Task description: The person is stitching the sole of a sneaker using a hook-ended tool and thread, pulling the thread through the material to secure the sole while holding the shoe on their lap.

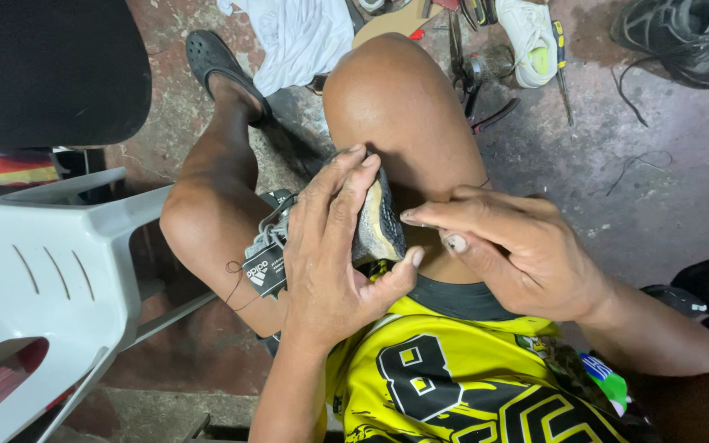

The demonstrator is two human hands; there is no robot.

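Gripping a dark shoe [375, 226] with the left hand [330, 254]: fingers wrapped over the top, thumb hooked under the near edge, shoe pressed against the inner knee. The shoe's sole edge looks pale yellow with dark scale-like marks; grey laces and a dark tag [263, 269] hang off its left side. Right hand [519, 254] sits just right of the shoe, fingers held narrow and pointing left, tips pinched near the shoe's right edge; cannot tell if they hold anything, too small to see. Shoe sits mid-frame between both knees, above a yellow and black jersey [445, 369].

Outward: left foot in a dark clog [215, 61] on the stained concrete floor [666, 172], far left. White cloth [301, 37] far centre. White sneaker [531, 41] far right, black shoe [691, 37] in the far right corner. Pliers and other tools [473, 82] lie between knee and sneaker. White plastic chair [43, 271] near left, dark seat [47, 70] above it.
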